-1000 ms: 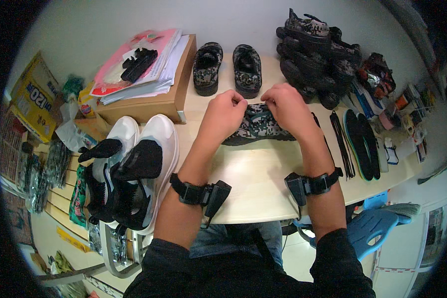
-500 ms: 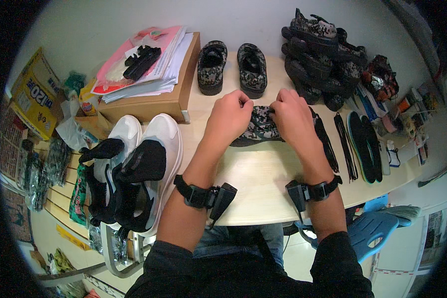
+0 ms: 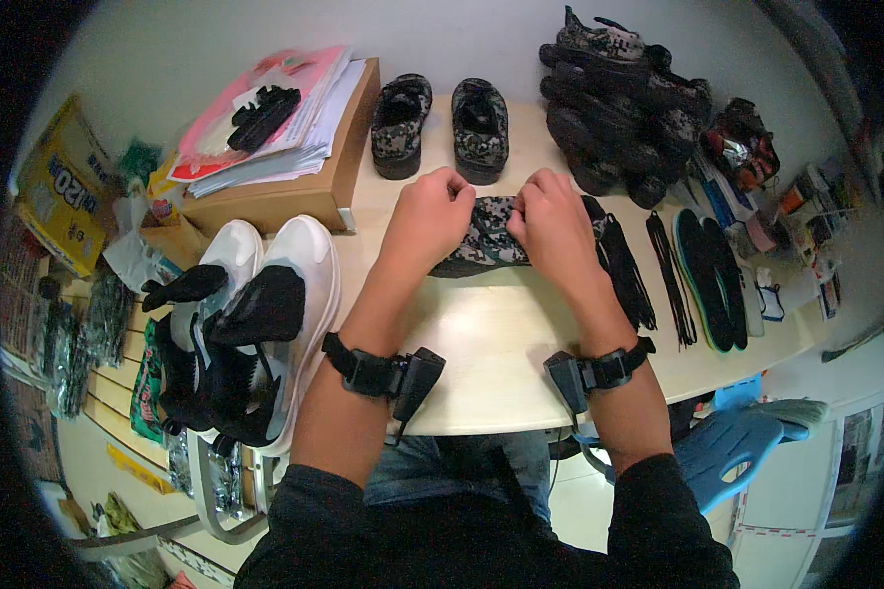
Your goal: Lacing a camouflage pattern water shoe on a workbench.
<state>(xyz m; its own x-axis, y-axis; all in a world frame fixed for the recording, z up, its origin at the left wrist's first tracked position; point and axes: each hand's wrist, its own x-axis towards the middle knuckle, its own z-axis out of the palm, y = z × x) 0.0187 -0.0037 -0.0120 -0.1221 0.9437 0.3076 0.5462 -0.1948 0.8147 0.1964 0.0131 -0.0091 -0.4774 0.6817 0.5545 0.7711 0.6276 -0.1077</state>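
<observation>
Working, it seems, at the near camouflage shoe (image 3: 489, 239) on the table (image 3: 489, 339), we are holding our left hand (image 3: 429, 218) and right hand (image 3: 554, 224) half-curled at it, any grip impossible to tell, the next move likely calling for fingertip precision.

Moderately bright and soft, with a pale sheen on the smooth light-wood bench (image 3: 486, 319). Bent toward the rim by fisheye distortion, black in the corners, slightly blurred at the boxy yellow package (image 3: 69, 201).

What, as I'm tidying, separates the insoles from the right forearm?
Two black lace bundles lie between the right forearm and the insoles in the head view.
</observation>
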